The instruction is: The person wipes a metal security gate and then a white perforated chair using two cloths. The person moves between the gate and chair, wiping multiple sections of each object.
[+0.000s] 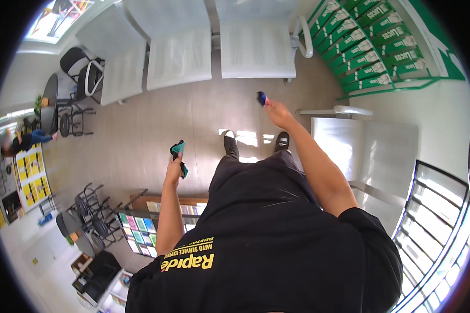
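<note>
Holding something in both hands, arms apart, over open floor. Left hand [173,166]: closed around a green-and-black bundle [178,148], looks like cloth, parts sticking out above and below the fist. Right hand [280,115]: reaching farther forward, fingers closed on a small blue-and-black item [261,98], dark end pointing away from the body; too small to tell what it is. Both items up in the hands, well apart from each other.

Below: tiled floor [156,115], dark shoes [230,140] with sunlight patches between them, black shirt [287,250] with yellow print on it.

Ahead: row of pale perforated metal seats [180,57], white armrest at the right end. Front right: green rack [365,44] stacked with green boxes. Right: more metal seats [335,146] against the wall, then a black barred frame [433,219], bright behind.

Left: round dark table [49,104] with a potted plant [38,104], dark chairs [78,118] around it. Another person [25,143] near a yellow-and-white display [31,175], dark top, blue trousers. Lower left: rack of colourful cards [138,232], beside the left forearm.
</note>
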{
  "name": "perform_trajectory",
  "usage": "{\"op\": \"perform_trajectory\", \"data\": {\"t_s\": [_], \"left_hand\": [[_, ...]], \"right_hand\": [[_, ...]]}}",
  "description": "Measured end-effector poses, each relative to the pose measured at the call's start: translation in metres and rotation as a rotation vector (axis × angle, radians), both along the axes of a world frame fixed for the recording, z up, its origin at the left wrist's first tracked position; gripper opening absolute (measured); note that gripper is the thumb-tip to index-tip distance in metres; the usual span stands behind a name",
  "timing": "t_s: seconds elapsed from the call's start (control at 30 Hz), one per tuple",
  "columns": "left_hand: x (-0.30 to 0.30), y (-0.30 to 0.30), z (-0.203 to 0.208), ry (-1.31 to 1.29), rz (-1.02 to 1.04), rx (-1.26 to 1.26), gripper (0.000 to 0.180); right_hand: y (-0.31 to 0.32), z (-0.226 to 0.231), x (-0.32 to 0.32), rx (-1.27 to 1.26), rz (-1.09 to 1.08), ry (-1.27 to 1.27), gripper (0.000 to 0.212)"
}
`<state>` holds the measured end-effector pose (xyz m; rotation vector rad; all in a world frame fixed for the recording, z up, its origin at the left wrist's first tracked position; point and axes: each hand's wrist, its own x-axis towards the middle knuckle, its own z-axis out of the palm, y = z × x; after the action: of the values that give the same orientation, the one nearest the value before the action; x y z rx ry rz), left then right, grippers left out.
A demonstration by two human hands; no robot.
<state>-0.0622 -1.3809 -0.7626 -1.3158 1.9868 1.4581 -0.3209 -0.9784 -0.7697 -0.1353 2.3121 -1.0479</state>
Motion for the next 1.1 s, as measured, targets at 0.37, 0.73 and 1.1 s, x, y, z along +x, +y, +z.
{"op": "perform_trajectory", "data": {"t_s": [0.37, 0.73, 1.1], "left_hand": [[-0.102, 0.047, -0.025, 0.159, -0.180, 0.328, 0.023], [-0.103, 0.347, -0.085, 0.026, -0.469, 0.374, 0.014], [-0.181, 0.685, -0.261, 0.829, -1.257, -0.306, 0.059]], "right_hand": [[0.092, 0.074, 0.129, -1.072, -0.841, -0.567, 0.030], [0.325, -0.036, 0.408, -0.594, -1.690, -0.384, 0.050], [0.583, -0.277, 0.352, 0.011, -1.817, 0.212, 0.041]]}}
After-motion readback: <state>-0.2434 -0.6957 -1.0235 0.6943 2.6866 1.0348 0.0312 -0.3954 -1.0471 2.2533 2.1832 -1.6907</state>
